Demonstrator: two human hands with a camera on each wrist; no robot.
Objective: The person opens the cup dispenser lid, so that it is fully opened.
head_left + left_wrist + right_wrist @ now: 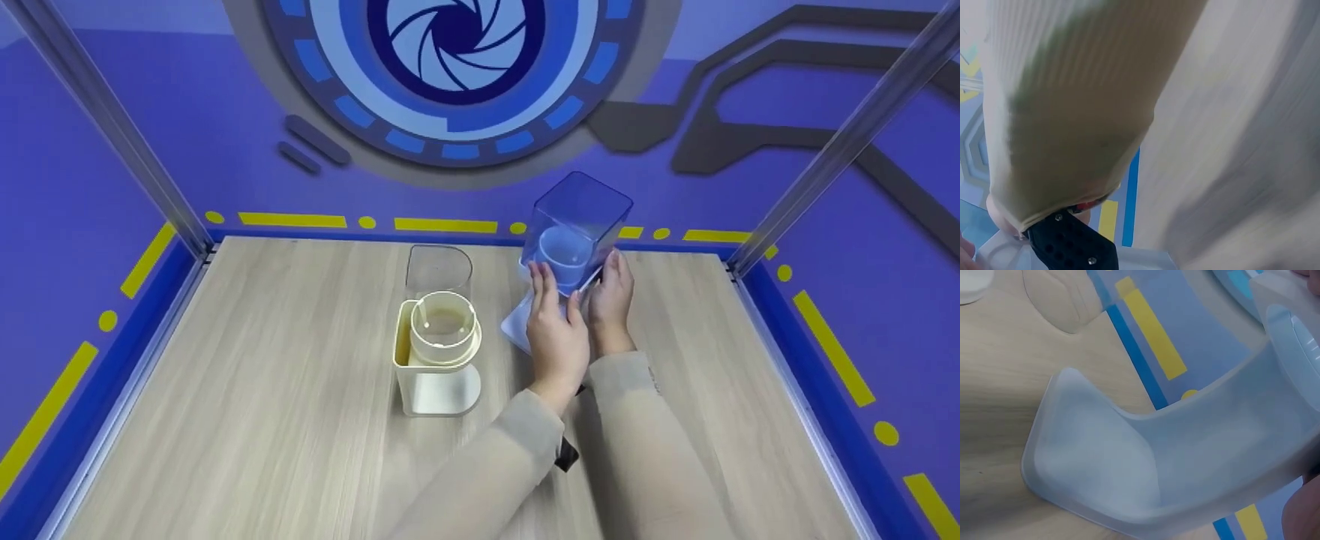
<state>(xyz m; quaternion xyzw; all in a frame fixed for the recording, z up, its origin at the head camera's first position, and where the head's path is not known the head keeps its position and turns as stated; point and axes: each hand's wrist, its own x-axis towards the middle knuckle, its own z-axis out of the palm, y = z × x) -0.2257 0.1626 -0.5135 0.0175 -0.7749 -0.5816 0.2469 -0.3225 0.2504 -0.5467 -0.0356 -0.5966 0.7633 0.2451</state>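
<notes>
Both hands hold a light-blue plastic stand (517, 322) with a clear blue square-sided container (581, 199) rising at its back and a round cup (564, 251) in its ring. My left hand (556, 337) holds its front, fingers pointing up beneath the cup. On the right edge, my right hand (611, 300) grips the body, its palm side partly hidden. The right wrist view shows the stand's rounded base (1089, 450) and curved body tilted close over the table. To the left stands a matching cream stand (439, 390) with a clear cup (444, 326) in its ring.
A clear, round-cornered container (439, 266) rises behind the cream stand. The wood-grain table (300, 412) ends at a blue printed back wall (420, 172). Metal posts (825, 165) stand at both back corners. A black strap (1075, 244) sits at the left wrist.
</notes>
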